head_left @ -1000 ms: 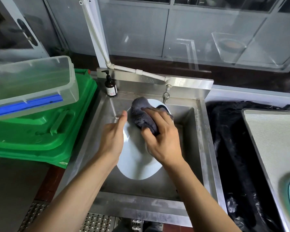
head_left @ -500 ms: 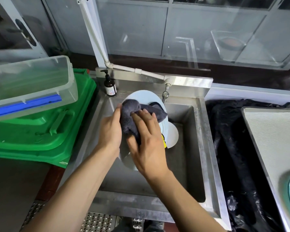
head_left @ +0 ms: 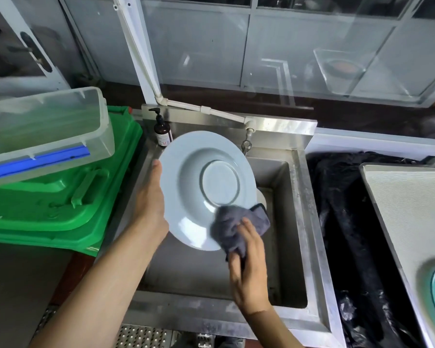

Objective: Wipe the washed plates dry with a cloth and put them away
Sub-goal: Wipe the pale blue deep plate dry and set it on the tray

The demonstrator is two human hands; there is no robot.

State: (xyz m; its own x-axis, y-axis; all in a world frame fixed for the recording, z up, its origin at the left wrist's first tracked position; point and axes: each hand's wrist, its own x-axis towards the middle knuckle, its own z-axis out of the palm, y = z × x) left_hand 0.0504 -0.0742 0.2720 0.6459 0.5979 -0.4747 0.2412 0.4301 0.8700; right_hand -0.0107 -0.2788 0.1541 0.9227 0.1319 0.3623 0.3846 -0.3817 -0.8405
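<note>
My right hand (head_left: 249,267), at about five o'clock in view, has its fingers bunched around a grey cloth (head_left: 239,229) and presses it against the lower right rim of the plate. My left hand (head_left: 151,204), at about nine o'clock from the plate's middle, holds the plate (head_left: 206,187) by its left edge, thumb tip up along the rim; the fingers are behind the plate, hidden. The plate is pale blue-white, tilted up with its underside and round foot ring facing me, held above the steel sink (head_left: 301,247).

Just behind the plate's right edge, low in the sink, a sliver of another white plate (head_left: 261,197) shows. Further back, at twelve o'clock, a tap (head_left: 248,141) hangs from a white pipe (head_left: 206,110) over the sink's back wall. At eleven o'clock a dark pump bottle (head_left: 162,131) stands on the sink's back corner, just beside the plate's upper rim.

Out at nine o'clock lies a green plastic lid (head_left: 60,202) with a clear plastic box (head_left: 45,129) resting on it. At three o'clock there is black plastic sheeting (head_left: 342,222), and beyond it a pale counter (head_left: 412,209).
</note>
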